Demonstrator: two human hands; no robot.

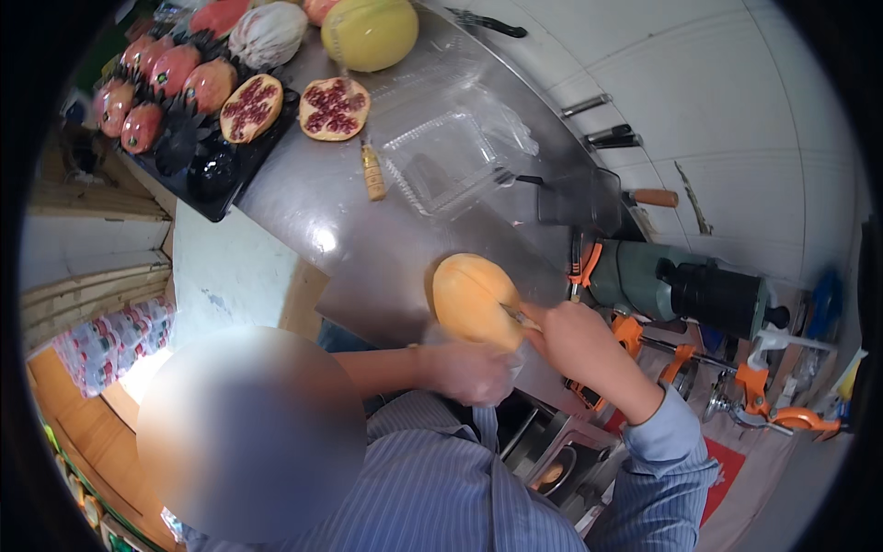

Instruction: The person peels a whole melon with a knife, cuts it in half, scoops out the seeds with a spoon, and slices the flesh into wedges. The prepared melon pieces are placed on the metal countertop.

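Observation:
A smooth orange-yellow melon, seemingly peeled (472, 297), is held above the steel counter (386, 269), with a groove running down its side. My left hand (472, 372), blurred and apparently in a thin clear glove, holds the melon's lower edge; its fingertips are partly hidden. In my right hand (569, 334) is the pale handle of a small tool (526, 321), whose dark end meets the melon at the groove. The tool's exact kind cannot be told.
Left of the counter's far part, a black tray (227, 190) bears pomegranates. A cut pomegranate half (334, 109), a wooden-handled tool (372, 172), a clear plastic container (445, 162) and a yellow melon (376, 34) lie beyond. Orange-handled pliers (585, 265) and a green machine (635, 279) stand right.

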